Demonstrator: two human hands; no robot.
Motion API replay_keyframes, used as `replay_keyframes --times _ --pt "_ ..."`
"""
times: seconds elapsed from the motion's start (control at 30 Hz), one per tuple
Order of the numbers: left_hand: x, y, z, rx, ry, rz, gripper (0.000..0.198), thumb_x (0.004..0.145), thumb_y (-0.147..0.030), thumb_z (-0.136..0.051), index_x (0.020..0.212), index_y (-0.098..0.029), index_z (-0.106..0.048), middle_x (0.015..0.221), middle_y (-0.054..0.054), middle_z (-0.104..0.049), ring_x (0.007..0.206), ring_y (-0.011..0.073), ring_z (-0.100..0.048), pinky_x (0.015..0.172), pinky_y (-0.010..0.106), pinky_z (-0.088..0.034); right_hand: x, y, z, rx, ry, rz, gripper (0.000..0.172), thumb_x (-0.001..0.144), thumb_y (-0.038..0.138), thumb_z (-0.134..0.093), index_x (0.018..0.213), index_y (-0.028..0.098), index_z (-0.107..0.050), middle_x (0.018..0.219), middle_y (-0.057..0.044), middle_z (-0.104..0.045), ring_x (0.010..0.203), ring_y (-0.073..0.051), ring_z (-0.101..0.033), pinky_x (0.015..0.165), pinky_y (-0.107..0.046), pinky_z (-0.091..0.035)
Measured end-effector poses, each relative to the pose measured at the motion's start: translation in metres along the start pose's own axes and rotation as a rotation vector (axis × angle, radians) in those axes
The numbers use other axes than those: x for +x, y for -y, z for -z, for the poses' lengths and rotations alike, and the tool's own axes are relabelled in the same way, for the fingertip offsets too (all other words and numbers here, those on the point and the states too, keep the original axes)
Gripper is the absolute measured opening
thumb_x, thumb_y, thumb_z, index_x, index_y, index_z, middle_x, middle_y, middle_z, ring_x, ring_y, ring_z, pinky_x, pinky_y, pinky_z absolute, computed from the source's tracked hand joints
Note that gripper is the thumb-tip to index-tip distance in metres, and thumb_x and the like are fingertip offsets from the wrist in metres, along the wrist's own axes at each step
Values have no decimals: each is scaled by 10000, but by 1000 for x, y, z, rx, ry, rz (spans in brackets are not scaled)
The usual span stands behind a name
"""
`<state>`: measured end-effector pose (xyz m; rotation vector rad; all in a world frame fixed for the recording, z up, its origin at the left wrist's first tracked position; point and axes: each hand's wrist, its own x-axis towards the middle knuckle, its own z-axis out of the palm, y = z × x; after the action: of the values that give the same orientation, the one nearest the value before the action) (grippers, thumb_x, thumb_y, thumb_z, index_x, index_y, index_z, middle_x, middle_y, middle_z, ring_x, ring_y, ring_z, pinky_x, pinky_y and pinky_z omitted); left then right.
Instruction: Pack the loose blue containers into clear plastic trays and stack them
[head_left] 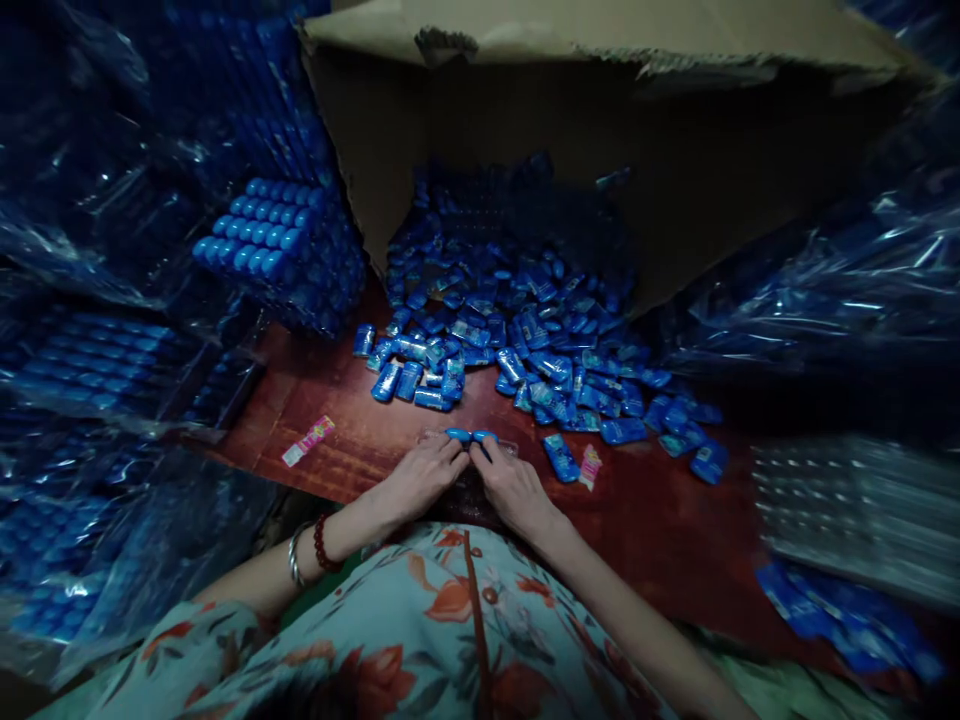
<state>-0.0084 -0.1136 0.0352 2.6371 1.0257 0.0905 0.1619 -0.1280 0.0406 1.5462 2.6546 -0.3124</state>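
Close to the table's near edge, my left hand [429, 474] and my right hand [519, 492] meet side by side. The left fingers are closed on a small glossy blue rounded piece [457, 434]. A second blue rounded piece [486, 436] is pinched by my right fingers. Under and around them lies a clear plastic tray [508, 448], mostly covered by the hands. Just right of my right hand are a blue printed packet [561, 458] and a pink printed strip [590, 467]. Another pink and yellow strip [308, 441] lies to the left.
A large cardboard box [360, 150] lies open toward me, with a heap of blue packets [551, 365] spilling onto the red-brown table [330, 385]. Stacked blue pieces [259, 235] and plastic-wrapped stacks stand at left. Clear trays [847, 510] and more blue packets [847, 615] sit at right.
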Motion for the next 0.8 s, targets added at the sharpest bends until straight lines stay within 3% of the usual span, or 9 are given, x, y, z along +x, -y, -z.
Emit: replay_keyframes --times 0.1,0.2,0.27,0.33,0.4,0.5,0.6,0.7,0.8 --pt "-9 3 -8 2 -137 -45 289 879 -131 -428 1151 -142 -526 1057 117 -589 1033 236 -547 902 400 -472 -8 -4 -12 8 -169 -3 316 913 153 -411 1195 187 -549 1084 -101 -616 856 -166 -632 664 -238 -505" --pt "-18 14 -19 -120 -413 -47 335 903 -163 -433 1233 -186 -485 1105 110 -577 1026 199 -556 846 331 -497 -19 -11 -23 109 -404 -39 330 931 250 -432 1241 206 -536 1059 -82 -636 874 -151 -636 704 -222 -502" --pt "-16 27 -23 -240 -580 87 298 918 -185 -425 1202 -193 -514 1065 100 -581 979 176 -571 804 296 -502 -31 -19 -28 202 -550 -140 329 932 268 -437 1241 226 -539 1044 -66 -640 866 -137 -637 737 -226 -501" --pt "-7 45 -21 -311 -661 284 251 928 -201 -408 1126 -175 -561 1017 93 -584 928 168 -579 796 297 -498 -44 -30 -31 269 -650 -287 298 934 283 -422 1182 231 -580 1006 -57 -649 868 -146 -634 778 -265 -499" --pt "9 62 -16 -270 -613 419 225 916 -233 -449 1079 -155 -583 1007 100 -588 939 195 -565 833 340 -481 -55 -44 -33 272 -660 -467 313 938 340 -391 1129 217 -606 993 -72 -648 885 -178 -626 781 -307 -497" --pt "35 76 -8 -91 -353 468 310 847 -291 -576 1106 -121 -568 1045 141 -596 1006 279 -524 869 427 -440 -66 -64 -35 166 -475 -701 449 915 485 -355 1160 183 -580 1042 -132 -612 930 -248 -599 697 -336 -490" --pt "50 75 -4 4 -153 449 346 819 -261 -604 1118 -99 -542 1067 172 -603 1003 314 -517 839 444 -427 -68 -78 -40 168 -288 -726 568 880 599 -305 1103 152 -576 1045 -170 -594 942 -286 -588 674 -357 -479" --pt "43 72 -6 -33 -125 441 323 806 -199 -603 1112 -122 -541 1064 152 -621 993 302 -534 839 421 -415 -68 -84 -47 340 -239 -656 560 850 652 -305 932 168 -573 929 -139 -631 840 -259 -620 678 -348 -475" --pt "15 70 -8 -255 -227 498 236 830 -255 -571 1039 -147 -578 976 106 -646 928 260 -571 820 371 -426 -75 -81 -47 462 -274 -624 497 845 636 -344 901 185 -543 825 -95 -639 722 -230 -630 640 -332 -472"
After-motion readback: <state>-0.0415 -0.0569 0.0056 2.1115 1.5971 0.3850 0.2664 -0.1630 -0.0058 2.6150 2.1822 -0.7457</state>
